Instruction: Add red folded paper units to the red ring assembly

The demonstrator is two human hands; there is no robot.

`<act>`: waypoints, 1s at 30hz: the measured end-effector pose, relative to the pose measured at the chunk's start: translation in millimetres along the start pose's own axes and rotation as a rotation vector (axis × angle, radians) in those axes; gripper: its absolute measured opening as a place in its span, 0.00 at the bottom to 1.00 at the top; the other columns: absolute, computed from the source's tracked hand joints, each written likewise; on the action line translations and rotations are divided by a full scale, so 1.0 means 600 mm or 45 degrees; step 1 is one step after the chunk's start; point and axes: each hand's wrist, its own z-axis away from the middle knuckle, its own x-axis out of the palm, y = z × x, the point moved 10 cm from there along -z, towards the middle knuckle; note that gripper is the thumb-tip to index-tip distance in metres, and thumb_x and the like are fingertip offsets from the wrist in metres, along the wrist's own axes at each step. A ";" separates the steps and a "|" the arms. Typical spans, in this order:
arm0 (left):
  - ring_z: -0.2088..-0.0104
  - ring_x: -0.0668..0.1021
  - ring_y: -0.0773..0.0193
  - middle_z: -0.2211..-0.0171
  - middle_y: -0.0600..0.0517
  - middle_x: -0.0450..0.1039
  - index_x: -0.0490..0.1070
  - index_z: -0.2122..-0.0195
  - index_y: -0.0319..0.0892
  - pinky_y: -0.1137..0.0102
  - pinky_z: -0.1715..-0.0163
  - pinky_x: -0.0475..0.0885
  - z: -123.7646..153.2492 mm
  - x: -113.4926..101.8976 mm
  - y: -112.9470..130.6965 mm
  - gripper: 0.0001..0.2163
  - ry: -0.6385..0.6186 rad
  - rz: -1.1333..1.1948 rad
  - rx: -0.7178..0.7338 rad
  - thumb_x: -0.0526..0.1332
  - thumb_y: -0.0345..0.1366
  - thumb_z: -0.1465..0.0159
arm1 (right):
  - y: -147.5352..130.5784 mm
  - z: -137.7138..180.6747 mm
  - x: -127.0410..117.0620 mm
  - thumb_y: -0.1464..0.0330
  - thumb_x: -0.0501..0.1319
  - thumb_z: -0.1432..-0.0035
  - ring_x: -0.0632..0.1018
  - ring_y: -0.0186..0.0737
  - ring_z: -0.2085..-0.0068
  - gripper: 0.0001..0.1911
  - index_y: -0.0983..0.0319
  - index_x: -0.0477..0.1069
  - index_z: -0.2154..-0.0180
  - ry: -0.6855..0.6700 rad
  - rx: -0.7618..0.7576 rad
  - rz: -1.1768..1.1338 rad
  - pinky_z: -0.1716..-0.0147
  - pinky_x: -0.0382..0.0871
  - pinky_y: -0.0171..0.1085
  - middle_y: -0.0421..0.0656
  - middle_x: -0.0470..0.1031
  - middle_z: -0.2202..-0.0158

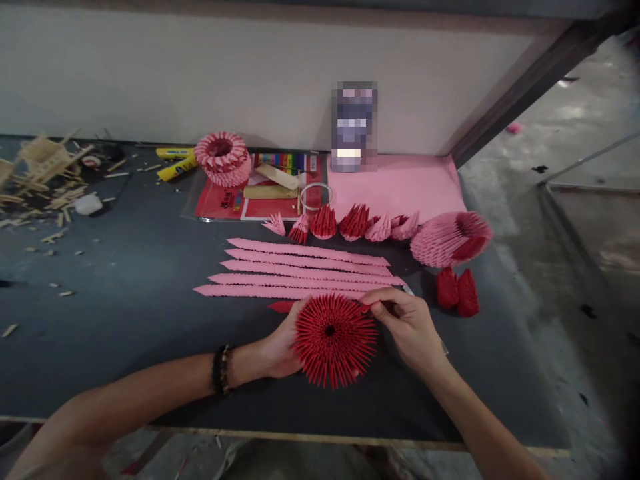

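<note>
A round red disc of folded paper pieces [334, 340], spiky at its rim with a small hole in the middle, is held above the dark table [140, 320]. My left hand [280, 347] grips its left side from behind, fingers wrapped round it. My right hand [407, 323] pinches the disc's upper right edge with thumb and fingers together. Just beyond the disc lie several long pink rows of folded pieces [300, 270].
Red and pink folded clusters [350, 223], a pink-and-red bowl shape [450, 239], two red stacks [457, 292], a pink ring form [223, 159], pink paper sheet [400, 183], glue tubes [175, 163] and wooden sticks [45, 180] at far left. The table's front edge lies near me.
</note>
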 end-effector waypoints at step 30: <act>0.42 0.78 0.49 0.49 0.42 0.81 0.76 0.42 0.41 0.52 0.37 0.66 0.002 -0.008 0.002 0.33 0.097 -0.008 0.000 0.45 0.60 0.28 | 0.004 -0.015 0.010 0.65 0.70 0.37 0.83 0.39 0.60 0.03 0.54 0.84 0.64 -0.197 -0.031 -0.017 0.57 0.77 0.37 0.40 0.85 0.63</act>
